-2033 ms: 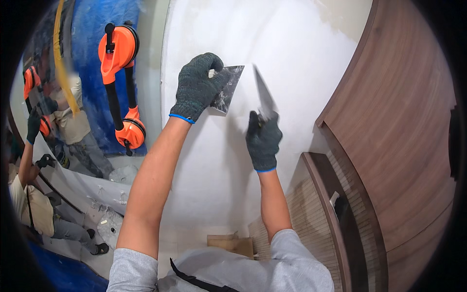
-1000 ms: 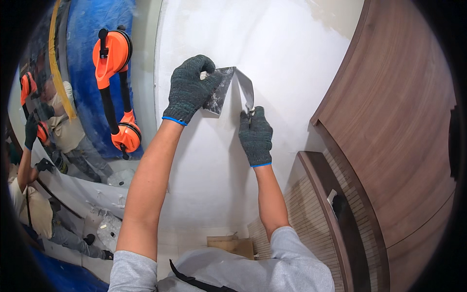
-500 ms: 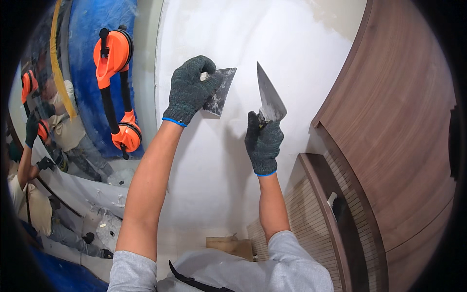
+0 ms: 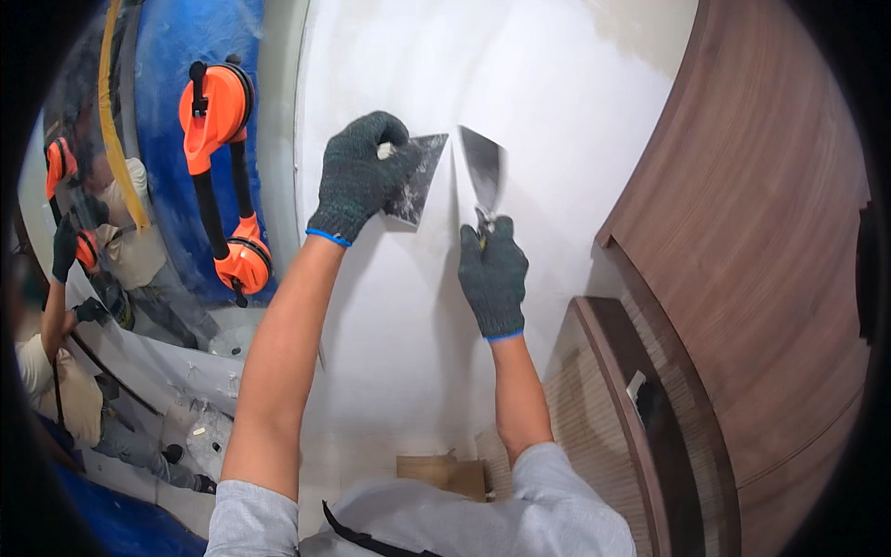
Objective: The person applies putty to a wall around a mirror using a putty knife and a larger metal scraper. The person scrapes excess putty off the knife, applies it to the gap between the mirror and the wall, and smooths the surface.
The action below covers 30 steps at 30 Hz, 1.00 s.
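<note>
Left glove (image 4: pixel 355 181), right glove (image 4: pixel 494 283): flecked dark green, blue cuffs (image 4: pixel 329 238). Left scraper (image 4: pixel 417 184): dark grey, whitish smears; right scraper (image 4: pixel 483 165): dark to pale grey. Wall (image 4: pixel 418 65): white, beige patch (image 4: pixel 654 32). Suction handle (image 4: pixel 210 116): orange and black. Panel (image 4: pixel 752 204): brown, streaked wood grain. Sleeves (image 4: pixel 255 518): light grey

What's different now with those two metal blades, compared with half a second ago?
The right hand has moved left, turning its blade and bringing it closer to the left blade; a narrow gap shows between them. Nothing was taken hold of or let go. The left hand stays nearly put.
</note>
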{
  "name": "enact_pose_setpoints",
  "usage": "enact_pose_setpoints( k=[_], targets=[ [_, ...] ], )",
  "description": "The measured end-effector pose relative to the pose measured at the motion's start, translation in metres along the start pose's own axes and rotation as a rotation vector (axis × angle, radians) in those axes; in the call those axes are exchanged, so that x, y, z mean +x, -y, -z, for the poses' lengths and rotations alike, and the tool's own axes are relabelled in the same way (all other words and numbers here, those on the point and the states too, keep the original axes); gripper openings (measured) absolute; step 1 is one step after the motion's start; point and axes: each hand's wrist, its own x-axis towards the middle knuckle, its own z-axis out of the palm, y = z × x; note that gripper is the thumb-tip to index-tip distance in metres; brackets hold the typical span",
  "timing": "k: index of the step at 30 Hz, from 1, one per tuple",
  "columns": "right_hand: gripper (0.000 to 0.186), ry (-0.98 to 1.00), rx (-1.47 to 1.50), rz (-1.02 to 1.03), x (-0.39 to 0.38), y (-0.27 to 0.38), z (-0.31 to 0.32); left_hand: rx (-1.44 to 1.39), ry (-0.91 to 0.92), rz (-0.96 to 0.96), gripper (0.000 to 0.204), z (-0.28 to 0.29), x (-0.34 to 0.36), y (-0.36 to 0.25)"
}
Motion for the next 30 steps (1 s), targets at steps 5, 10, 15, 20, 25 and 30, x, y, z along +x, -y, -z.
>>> enact_pose_setpoints(
  k=[5, 10, 15, 20, 25, 30],
  targets=[
    [0.022, -0.059, 0.061, 0.069, 0.004, -0.003, -0.009, 0.05, 0.005, -0.029, 0.022, -0.001, 0.002, 0.002],
    [0.022, -0.045, 0.054, 0.073, 0.0, 0.003, 0.01, 0.037, 0.026, -0.002, 0.021, 0.004, 0.002, 0.001],
    [0.021, 0.004, 0.007, 0.058, 0.006, -0.011, -0.01, 0.041, 0.031, 0.006, 0.022, -0.002, 0.001, -0.001],
    [0.025, -0.104, 0.154, 0.055, -0.001, 0.018, 0.017, -0.001, 0.031, 0.034, 0.022, 0.006, 0.0, -0.004],
    [0.027, 0.157, -0.106, -0.067, 0.013, -0.014, -0.001, 0.047, 0.048, 0.03, 0.021, -0.005, 0.002, -0.009],
    [0.024, -0.086, 0.076, 0.12, -0.014, 0.014, 0.029, -0.098, 0.059, 0.12, 0.03, 0.011, -0.011, 0.014]
  ],
)
